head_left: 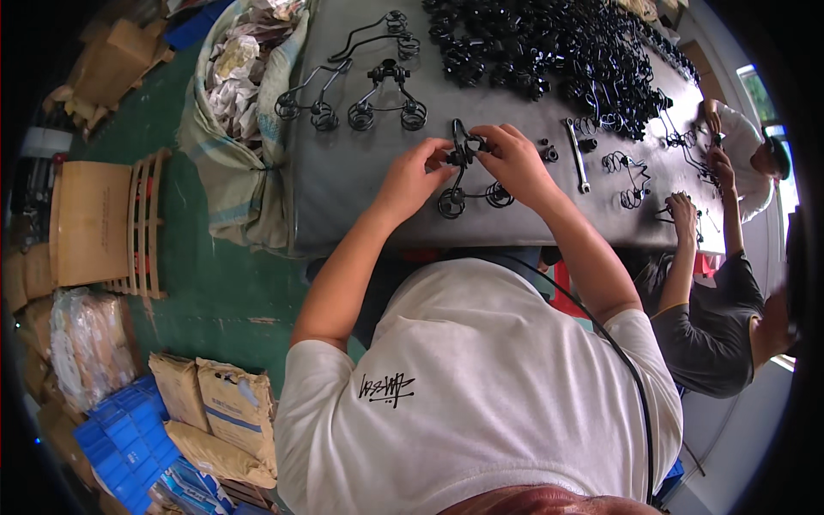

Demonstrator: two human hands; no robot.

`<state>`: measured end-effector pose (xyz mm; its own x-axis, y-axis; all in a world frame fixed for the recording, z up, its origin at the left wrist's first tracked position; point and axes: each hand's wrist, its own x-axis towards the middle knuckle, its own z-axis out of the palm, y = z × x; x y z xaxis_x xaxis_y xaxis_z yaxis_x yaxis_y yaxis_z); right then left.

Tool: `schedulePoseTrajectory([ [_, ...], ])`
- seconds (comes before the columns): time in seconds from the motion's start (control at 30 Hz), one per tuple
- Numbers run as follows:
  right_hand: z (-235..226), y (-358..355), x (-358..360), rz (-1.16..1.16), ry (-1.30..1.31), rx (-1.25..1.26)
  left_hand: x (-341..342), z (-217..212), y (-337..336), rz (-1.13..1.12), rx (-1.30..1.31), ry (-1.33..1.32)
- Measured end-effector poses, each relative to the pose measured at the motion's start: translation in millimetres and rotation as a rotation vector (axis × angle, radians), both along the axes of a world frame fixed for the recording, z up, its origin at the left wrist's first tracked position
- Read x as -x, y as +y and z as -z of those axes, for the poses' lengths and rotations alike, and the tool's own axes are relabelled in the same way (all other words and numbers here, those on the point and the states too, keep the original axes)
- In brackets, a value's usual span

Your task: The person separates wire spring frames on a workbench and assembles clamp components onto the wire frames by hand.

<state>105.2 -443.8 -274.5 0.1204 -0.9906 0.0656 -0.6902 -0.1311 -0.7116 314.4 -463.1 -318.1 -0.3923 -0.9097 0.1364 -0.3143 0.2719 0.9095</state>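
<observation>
A black double-coil wire spring with a clamp at its middle sits between my hands, over the table's near edge. My left hand pinches the left side of the clamp with thumb and fingertips. From the other side, my right hand has its fingers closed on the clamp's right part; the exact contact is partly hidden. Just right of my right hand lie small black round fittings and a silver wrench. Further left on the table rest a similar spring with a clamp and other bent wire springs.
A large heap of black metal parts covers the table's far side. Another loose spring lies to the right, near a co-worker's hand. Left of the table stands a sack of crumpled paper. Blue crates sit lower left.
</observation>
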Motion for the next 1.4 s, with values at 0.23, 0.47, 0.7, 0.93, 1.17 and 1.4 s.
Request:
schedulePoseTrajectory([
  [0.23, 5, -16, 2, -0.063, 0.15, 0.032, -2, -5, -23, 0.154, 0.045, -0.013],
  [0.47, 3, -15, -4, -0.009, 0.064, -0.08, 0, -7, -43, 0.321, 0.108, -0.051],
  [0.7, 7, -9, -8, 0.045, 0.027, -0.033, 4, -28, -44, 0.295, -0.093, -0.143],
  [0.93, 14, -8, -1, 0.052, -0.05, -0.063, 20, -42, -36, 0.264, -0.046, -0.292],
  [1.17, 13, 1, 26, -0.055, -0.638, -0.296, 21, -43, -40, 0.213, -0.166, -0.342],
  [1.4, 67, 15, 111, 0.593, 0.355, 0.033, 25, -47, -37, 0.207, -0.15, -0.351],
])
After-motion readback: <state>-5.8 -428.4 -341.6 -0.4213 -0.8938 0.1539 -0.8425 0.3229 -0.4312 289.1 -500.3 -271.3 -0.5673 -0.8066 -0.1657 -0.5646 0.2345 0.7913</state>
